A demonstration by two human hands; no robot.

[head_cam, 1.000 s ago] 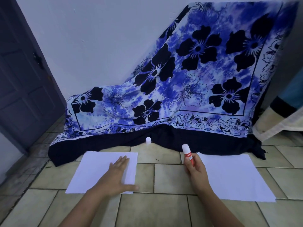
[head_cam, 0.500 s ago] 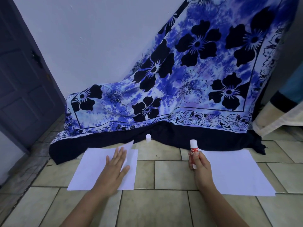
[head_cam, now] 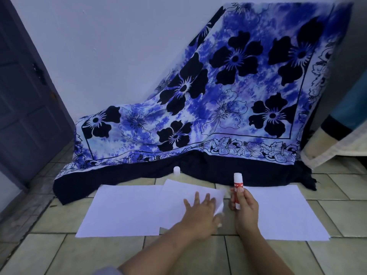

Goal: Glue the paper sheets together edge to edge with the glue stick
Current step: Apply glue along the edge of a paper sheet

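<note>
- Hands of one person reach out over a floor [head_cam: 111, 253] of pale square tiles.
- The left hand [head_cam: 200, 213] lies flat on a loose white paper sheet, the top sheet [head_cam: 178, 197]. Its fingers [head_cam: 196, 197] are straight and spread apart and press down on the paper. The thumb is partly hidden by the paper, so I cannot tell how it lies.
- The top sheet sits crooked. Its right edge bends up off the floor, just beside the left hand.
- Under it lies another white paper sheet, the left sheet [head_cam: 123, 211]. This one is flat on the floor and the top sheet covers its right part.
- The right hand [head_cam: 246, 209] holds a red and white glue stick [head_cam: 237, 185]. Its fingers are curled round the lower part of the stick. The stick stands upright, with its white top open and pointing up.
- The glue stick is in the air between the top sheet and a third white paper sheet, the right sheet [head_cam: 288, 213], which lies flat on the floor.
- The right arm rests over the left edge of the right sheet.
- A small white round cap [head_cam: 176, 170] stands on the floor behind the sheets, apart from the glue stick.
- Behind the cap hangs a big blue cloth [head_cam: 218, 100] with black flowers and a dark bottom edge. It drapes down onto the floor.
- A dark door [head_cam: 23, 100] is on the left, next to a plain white wall [head_cam: 119, 46].
</note>
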